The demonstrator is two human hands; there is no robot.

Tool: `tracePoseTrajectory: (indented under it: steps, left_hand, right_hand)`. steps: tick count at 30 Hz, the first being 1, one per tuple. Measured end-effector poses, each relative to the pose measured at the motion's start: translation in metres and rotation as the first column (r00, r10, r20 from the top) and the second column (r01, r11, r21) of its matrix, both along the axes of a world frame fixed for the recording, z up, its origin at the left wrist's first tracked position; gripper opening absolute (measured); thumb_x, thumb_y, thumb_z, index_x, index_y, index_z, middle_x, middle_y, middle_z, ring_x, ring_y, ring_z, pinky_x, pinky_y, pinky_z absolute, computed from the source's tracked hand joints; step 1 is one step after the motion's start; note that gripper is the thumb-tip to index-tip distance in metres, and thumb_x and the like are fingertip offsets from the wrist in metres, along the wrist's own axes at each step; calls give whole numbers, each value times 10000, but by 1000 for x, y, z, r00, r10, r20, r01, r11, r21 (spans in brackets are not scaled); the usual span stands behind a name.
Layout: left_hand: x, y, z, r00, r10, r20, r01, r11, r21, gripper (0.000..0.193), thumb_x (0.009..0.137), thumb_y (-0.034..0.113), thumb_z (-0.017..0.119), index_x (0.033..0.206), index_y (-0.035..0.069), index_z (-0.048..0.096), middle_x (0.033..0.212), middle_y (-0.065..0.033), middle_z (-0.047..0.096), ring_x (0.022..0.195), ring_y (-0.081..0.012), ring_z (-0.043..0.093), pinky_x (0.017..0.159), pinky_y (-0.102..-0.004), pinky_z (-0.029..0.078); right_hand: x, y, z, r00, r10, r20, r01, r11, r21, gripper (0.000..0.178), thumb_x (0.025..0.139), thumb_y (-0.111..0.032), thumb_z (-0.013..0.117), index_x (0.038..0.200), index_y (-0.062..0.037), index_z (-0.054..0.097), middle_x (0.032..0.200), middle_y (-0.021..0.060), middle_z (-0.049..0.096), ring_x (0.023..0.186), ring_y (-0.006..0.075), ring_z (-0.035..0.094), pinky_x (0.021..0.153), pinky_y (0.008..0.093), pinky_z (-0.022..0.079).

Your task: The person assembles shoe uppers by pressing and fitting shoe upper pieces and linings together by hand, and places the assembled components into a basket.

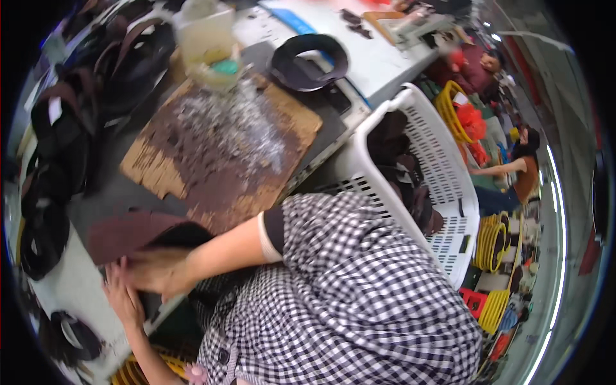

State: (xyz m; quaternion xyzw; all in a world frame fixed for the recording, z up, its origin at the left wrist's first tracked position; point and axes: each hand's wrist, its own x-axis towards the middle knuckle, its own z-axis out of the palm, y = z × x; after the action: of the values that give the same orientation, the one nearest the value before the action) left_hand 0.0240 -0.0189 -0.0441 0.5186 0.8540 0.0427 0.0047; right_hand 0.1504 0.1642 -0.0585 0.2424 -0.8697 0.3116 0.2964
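A dark brown curved piece of material (131,232), leather-like, lies at the near left of the worktop, its black inner side showing along a bent edge. My right hand (157,273) reaches across from the right and is closed at the piece's lower edge; its fingertips are blurred and partly hidden. Beside it, my left hand (123,296) has its fingers stretched out against the piece's lower left corner; its thumb is hidden. Just beyond the piece is a worn brown board (224,144), smeared with whitish and dark residue.
A whitish tub (205,38) stands at the board's far edge, near a black ring-shaped piece (309,62). Dark curved pieces (61,128) are heaped along the left. At my right stands a white slatted basket (443,144) holding dark pieces. Other people (523,167) work farther right.
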Motion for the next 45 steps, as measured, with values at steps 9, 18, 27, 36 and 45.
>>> tracePoseTrajectory:
  steps: [9,18,27,36,45]
  left_hand:
    - [37,35,47,991,126,46,-128,991,50,309,886,246,496,1162,150,596,1196,-84,555,1189,-250,458,1001,-532,280]
    - [21,59,96,949,68,308,-204,877,436,158,827,112,596,927,23,680,947,-138,660,905,-218,630,791,-345,470]
    - [-107,170,53,935,294,-199,-260,949,181,558,872,340,544,1353,100,397,1443,-154,302,1304,-311,334,1011,-490,305]
    - [-139,140,23,989,95,110,-140,830,540,373,944,203,413,1120,-96,549,1036,-246,619,964,-355,588,861,-360,436]
    - [74,127,58,952,-304,36,299,948,106,313,742,35,562,1036,-70,566,1238,-234,510,1141,-389,490,941,-439,413]
  right_hand:
    - [91,56,108,611,324,723,-219,946,-239,405,716,-319,725,1026,-66,662,820,109,675,695,270,658,712,381,516]
    - [19,85,78,667,-355,655,391,915,99,631,740,-314,674,1275,-86,430,1093,182,541,953,378,579,820,454,474]
    - [40,95,62,871,-188,453,348,888,-300,426,771,-75,592,1191,-39,534,973,199,631,874,348,626,751,380,506]
    - [208,300,114,658,-707,259,481,130,-867,308,787,59,461,1061,110,589,892,92,663,768,91,606,700,203,470]
    - [218,414,-3,-254,-899,356,859,-379,-345,500,660,-92,579,1154,-14,558,839,189,641,741,296,631,719,352,509]
